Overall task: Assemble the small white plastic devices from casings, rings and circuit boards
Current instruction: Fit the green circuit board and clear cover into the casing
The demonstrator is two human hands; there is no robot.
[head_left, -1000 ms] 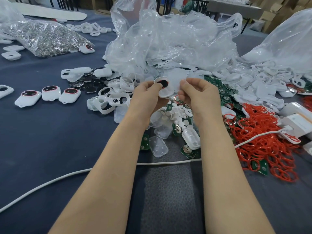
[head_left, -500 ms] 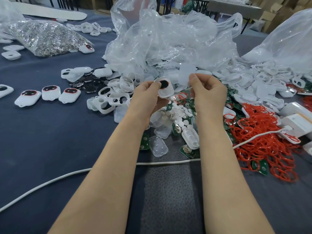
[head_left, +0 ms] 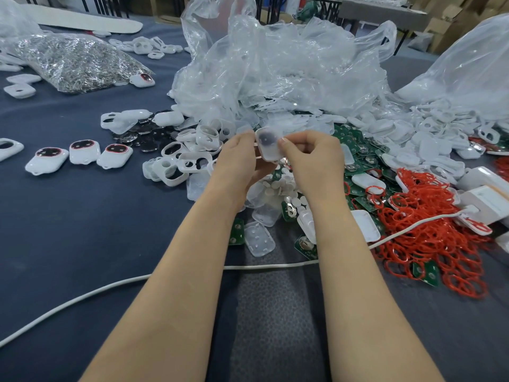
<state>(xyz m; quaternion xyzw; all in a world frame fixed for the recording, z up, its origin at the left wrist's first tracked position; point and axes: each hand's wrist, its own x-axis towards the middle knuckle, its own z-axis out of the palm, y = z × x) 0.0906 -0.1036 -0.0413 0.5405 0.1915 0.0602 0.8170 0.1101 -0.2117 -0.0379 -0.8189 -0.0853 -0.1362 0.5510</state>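
Both hands meet above the parts pile at the centre of the table. My left hand (head_left: 237, 161) grips a small white casing (head_left: 267, 146) with a dark round window. My right hand (head_left: 314, 158) pinches a translucent cover laid over that casing's face, so the dark window shows through it blurred. Under the hands lie loose white round buttons (head_left: 278, 186), green circuit boards (head_left: 358, 161) and translucent covers (head_left: 259, 238). Red rings (head_left: 429, 216) are heaped to the right. Empty white casings (head_left: 181, 164) lie to the left.
Three finished devices (head_left: 82, 155) sit in a row at the left. Crumpled clear bags (head_left: 275, 70) rise behind the pile, with a bag of metal parts (head_left: 71, 62) at far left. A white cable (head_left: 110, 285) crosses the blue cloth near me; white boxes (head_left: 487, 194) stand at right.
My right hand brought the translucent cover from beside the casing onto its face. The left hand kept hold of the casing and barely shifted.
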